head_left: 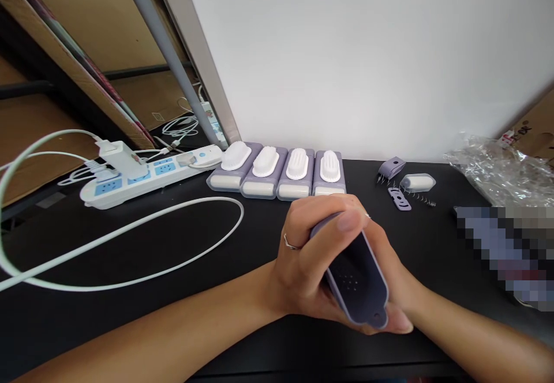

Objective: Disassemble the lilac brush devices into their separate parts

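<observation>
The purple shell [363,293] is held above the table [259,230], on the near side of the row of four purple-and-white units [298,165], its open hollow turned up toward the wearer and its tabbed end tilted down. The left hand [298,256] has its fingers closed firmly around it, thumb bent over the upper end. The right hand [393,273] sits behind and beside the shell; most of its fingers are hidden, so I cannot tell how tightly they close.

The step in hand looks like a two-handed grip with pressure at that upper end. To do it well, I would brace the back with the right palm, press with the pad of the thumb rather than its nail, and spread the force so the thin rim does not flex. The ring [292,246] could scratch the wall, so it is best angled away. To the right of the row lie a curved purple part [392,167], a slotted plate [399,199], a clear-and-white capsule [419,183] and a fine spring [427,201]; elbows and sleeves should clear these, the spring especially.
</observation>
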Tool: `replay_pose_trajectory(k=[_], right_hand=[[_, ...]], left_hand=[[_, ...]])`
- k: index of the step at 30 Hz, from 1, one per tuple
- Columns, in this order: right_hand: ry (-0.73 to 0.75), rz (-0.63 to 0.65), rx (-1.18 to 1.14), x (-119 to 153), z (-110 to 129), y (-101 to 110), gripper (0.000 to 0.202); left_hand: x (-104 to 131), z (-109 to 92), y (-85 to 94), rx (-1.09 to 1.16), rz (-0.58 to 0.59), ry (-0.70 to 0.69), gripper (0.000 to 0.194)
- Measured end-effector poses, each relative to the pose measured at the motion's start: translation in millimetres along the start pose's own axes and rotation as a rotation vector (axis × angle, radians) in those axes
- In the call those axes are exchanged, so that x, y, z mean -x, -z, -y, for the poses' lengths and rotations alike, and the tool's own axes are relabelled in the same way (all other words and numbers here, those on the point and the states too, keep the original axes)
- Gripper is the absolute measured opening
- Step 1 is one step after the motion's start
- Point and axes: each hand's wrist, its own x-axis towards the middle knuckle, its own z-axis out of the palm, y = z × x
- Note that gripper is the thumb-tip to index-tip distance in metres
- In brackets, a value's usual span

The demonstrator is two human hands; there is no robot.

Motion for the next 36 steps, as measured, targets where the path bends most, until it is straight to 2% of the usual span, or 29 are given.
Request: replay_pose_trajectory(k=[2,4,5,6,7,9,11,15,19,22,26,30,33,36], right_hand=[[-0.016,0.048,0.019,1,7,6,0.042],[-0.017,0.091,0.076,0,10,12,0.043],[-0.01,0.103,0.117,-1,11,14,0.042],[0.002,0.113,0.162,-1,11,16,0.041],[0.016,0.122,0.208,-3,11,17,0.04],[0.027,0.142,0.299,-5,10,20,0.043],[0.016,0.149,0.376,-7,10,22,0.048],[-0.084,0.177,0.397,-9,11,26,0.047],[-0.13,0.199,0.358,-10,18,26,0.04],[-0.121,0.174,0.394,-8,23,25,0.04],[-0.173,0.179,0.288,-6,22,23,0.037],[-0.161,0.11,0.265,-6,19,22,0.037],[-0.158,0.079,0.122,-10,19,23,0.042],[-0.123,-0.041,0.031,-20,22,36,0.043]], left_hand=[[0,7,9.9,0.075,0.014,0.026,0.114],[0,11,21.4,0.171,0.026,0.152,0.103],[-1,12,26.9,0.236,0.012,0.292,0.089],[-3,12,31.8,0.291,0.067,0.516,0.078],[-4,11,35.9,0.347,0.083,0.671,0.076],[-7,9,41.0,0.429,0.064,0.868,0.076],[-9,8,42.0,0.496,0.053,0.967,0.077],[-11,9,37.5,0.582,0.146,1.057,0.071],[-15,10,35.9,0.579,0.113,1.146,0.07],[-19,9,38.5,0.555,0.129,1.137,0.07],[-21,10,39.0,0.529,0.16,1.1,0.073],[-21,15,35.4,0.526,0.093,1.209,0.067],[-20,18,35.6,0.491,0.057,1.261,0.067],[-17,19,36.0,0.475,0.051,1.277,0.07]])
